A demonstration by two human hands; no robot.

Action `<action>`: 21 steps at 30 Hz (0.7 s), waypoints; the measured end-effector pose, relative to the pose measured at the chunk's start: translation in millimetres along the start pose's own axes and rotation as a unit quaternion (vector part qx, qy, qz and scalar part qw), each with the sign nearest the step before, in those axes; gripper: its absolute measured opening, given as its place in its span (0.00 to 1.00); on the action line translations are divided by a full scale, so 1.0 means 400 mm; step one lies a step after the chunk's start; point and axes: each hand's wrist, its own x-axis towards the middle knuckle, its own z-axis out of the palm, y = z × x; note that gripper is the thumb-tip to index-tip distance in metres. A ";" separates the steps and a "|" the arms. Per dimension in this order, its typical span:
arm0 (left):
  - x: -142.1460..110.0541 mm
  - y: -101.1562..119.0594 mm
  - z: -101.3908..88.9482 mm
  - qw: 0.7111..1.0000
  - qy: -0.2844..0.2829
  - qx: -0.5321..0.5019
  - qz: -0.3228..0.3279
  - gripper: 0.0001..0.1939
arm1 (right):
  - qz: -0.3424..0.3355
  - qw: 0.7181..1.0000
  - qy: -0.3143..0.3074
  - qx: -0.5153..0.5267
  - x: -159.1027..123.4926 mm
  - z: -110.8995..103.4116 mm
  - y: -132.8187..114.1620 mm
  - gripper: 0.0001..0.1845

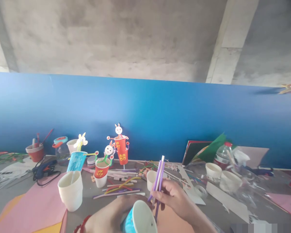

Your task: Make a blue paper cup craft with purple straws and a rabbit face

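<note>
My left hand [116, 208] is wrapped round a blue-painted paper cup [128, 221], tilted so its pale opening faces me. A small dark spot shows on the cup's inner wall. Between the thumb and fingers of my right hand [176, 197] is a small bunch of purple and white straws [160, 171], held almost upright. Their lower ends come down close beside the cup; whether they touch it or my left fingers, I cannot tell. Loose straws [121, 187] lie on the table behind my left hand, and a white paper cup [150, 179] stands behind the held straws.
Rabbit-headed cup figures [121, 150] stand at the back, with a blue cup figure [77, 161] on white cups [71, 192] to the left. A glue gun [45, 171] and pink paper [38, 204] lie at left. A bottle [223, 155] and paper scraps [228, 200] occupy the right.
</note>
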 end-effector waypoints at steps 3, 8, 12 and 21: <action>-0.001 0.024 -0.020 0.999 -0.032 0.011 0.016 0.38 | -0.006 1.000 0.000 0.016 0.005 0.003 -0.001 0.18; 0.007 0.032 -0.033 0.999 -0.049 0.005 0.018 0.36 | -0.023 0.998 0.019 0.059 0.007 0.004 -0.002 0.18; 0.010 0.003 -0.038 0.999 -0.039 0.006 0.010 0.39 | -0.012 0.998 0.014 0.067 0.002 -0.006 -0.009 0.19; 0.009 -0.031 0.003 0.998 -0.053 -0.031 0.031 0.40 | 0.002 0.997 -0.021 0.071 0.016 0.026 -0.004 0.08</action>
